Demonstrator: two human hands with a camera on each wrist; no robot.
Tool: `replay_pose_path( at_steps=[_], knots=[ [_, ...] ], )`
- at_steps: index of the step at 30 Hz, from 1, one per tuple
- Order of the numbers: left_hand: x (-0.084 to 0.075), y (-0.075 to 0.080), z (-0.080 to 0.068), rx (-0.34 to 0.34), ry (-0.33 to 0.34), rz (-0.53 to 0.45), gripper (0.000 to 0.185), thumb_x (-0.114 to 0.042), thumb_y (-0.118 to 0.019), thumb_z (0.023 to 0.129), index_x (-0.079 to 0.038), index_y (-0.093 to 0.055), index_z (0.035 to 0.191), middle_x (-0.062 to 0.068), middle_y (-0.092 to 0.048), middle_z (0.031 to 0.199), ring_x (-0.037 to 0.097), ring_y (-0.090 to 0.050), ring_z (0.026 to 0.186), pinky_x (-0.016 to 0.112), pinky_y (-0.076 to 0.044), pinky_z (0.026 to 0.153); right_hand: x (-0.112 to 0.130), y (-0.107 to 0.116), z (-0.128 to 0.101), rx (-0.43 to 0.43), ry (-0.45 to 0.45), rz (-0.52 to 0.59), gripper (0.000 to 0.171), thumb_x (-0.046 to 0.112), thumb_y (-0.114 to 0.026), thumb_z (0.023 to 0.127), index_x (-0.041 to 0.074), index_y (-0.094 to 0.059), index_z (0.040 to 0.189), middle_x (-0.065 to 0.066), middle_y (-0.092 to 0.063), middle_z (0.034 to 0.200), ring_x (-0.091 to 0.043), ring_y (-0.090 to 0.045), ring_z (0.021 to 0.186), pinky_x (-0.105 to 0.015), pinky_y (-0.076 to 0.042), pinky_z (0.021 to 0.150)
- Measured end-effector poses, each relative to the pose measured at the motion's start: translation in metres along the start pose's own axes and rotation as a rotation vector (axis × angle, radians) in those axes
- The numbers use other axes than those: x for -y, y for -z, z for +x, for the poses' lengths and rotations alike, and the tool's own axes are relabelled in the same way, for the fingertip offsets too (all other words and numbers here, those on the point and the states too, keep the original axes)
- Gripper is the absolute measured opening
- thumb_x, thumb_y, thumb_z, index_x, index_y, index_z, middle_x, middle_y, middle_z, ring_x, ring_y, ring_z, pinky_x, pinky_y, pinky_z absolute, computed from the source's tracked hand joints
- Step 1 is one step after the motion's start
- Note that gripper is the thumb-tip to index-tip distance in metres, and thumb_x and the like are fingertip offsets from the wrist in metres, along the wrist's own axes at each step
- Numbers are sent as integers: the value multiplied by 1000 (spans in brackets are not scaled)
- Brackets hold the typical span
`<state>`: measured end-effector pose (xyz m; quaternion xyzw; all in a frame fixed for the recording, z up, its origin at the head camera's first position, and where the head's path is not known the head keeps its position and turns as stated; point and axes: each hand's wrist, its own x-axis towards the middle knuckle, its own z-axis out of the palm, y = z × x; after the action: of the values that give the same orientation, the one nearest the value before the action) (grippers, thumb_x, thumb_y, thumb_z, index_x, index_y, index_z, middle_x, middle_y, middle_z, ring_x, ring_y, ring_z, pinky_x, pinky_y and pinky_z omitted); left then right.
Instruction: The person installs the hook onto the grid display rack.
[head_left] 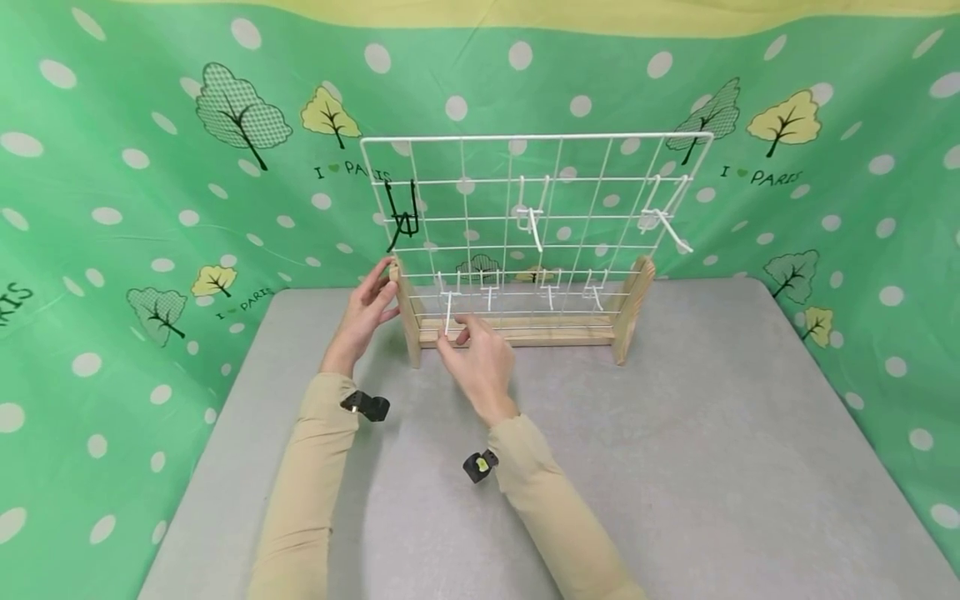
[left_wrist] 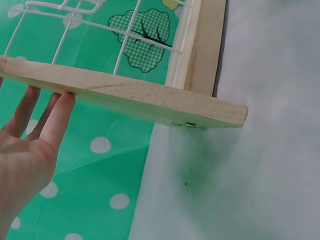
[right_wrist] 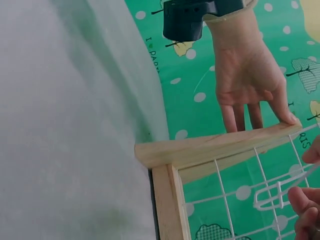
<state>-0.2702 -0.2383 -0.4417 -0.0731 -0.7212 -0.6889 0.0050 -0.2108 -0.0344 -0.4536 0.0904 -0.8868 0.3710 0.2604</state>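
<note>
A white wire grid rack point(head_left: 536, 136) stands in a wooden frame. My left hand point(head_left: 360, 317) holds the left wooden side post point(head_left: 408, 321), thumb at its edge; in the left wrist view its fingers point(left_wrist: 59, 117) press the post's outer face. Between thumb and fingers, my right hand point(head_left: 480, 362) pinches the prong of a white hook point(head_left: 448, 310) at the grid's lower left. The right wrist view shows that hook's wire loop against the grid, with only the fingertips of the right hand visible at the edge.
A black hook point(head_left: 405, 221) hangs upper left on the grid. White hooks hang at upper middle point(head_left: 532, 221) and upper right point(head_left: 663, 221), with several smaller ones along the lower rows. A grey table point(head_left: 712, 450) carries the rack; green dotted cloth point(head_left: 97, 300) surrounds it.
</note>
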Motion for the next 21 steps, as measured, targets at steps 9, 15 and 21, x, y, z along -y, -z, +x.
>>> replay_pose_path(
  at_steps=[9,15,21],
  knots=[
    [-19,-9,-15,-14,-56,75,54,-18,-45,104,-11,-25,154,26,-36,146,39,-37,131,58,-42,100,-17,4,-6,7,30,18,18,22,-70,82,9,-72,94,2,-65,70,-15,-58,58,-29,-44,47],
    [-13,-10,-21,-5,-72,115,57,-13,-47,103,-9,-22,154,28,-32,147,44,-41,128,56,-44,99,-30,7,-15,32,-2,27,16,16,-69,81,8,-72,94,3,-63,68,-13,-53,54,-28,-44,47],
    [13,-3,-22,2,-49,184,58,-16,-49,103,-9,-24,154,25,-28,151,47,-39,129,56,-42,101,-46,9,-22,43,-67,2,12,14,-67,82,8,-72,90,5,-62,67,-15,-56,57,-31,-46,48]
  ],
)
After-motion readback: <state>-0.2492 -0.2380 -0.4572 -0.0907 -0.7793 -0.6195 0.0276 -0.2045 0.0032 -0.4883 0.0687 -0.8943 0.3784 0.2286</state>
